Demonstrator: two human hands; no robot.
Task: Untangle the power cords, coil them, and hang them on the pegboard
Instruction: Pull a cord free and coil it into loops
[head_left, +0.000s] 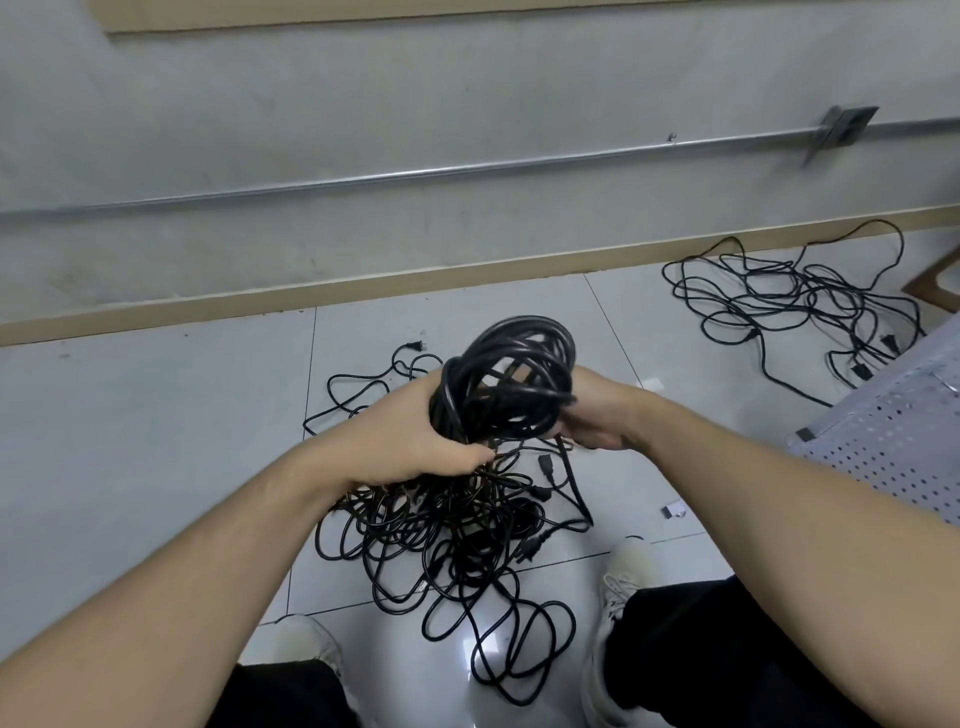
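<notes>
A coil of black power cord (514, 379) is held up above the floor between both hands. My left hand (415, 436) is closed around the coil's left side. My right hand (597, 415) grips its right side, fingers wrapped on the strands. Beneath the hands a large tangle of black cords (457, 535) with several plugs lies on the white floor tiles, some strands rising into the coil. A second loose tangle of cords (789, 306) lies further off at the right, by the wall. The white pegboard (904, 431) lies flat at the right edge.
A grey wall with a metal conduit (467, 169) and a beige skirting runs across the back. My two shoes (623, 577) and dark trouser legs stand at the bottom. A small white scrap (674, 510) lies on the floor. A wooden piece (935, 283) shows at far right.
</notes>
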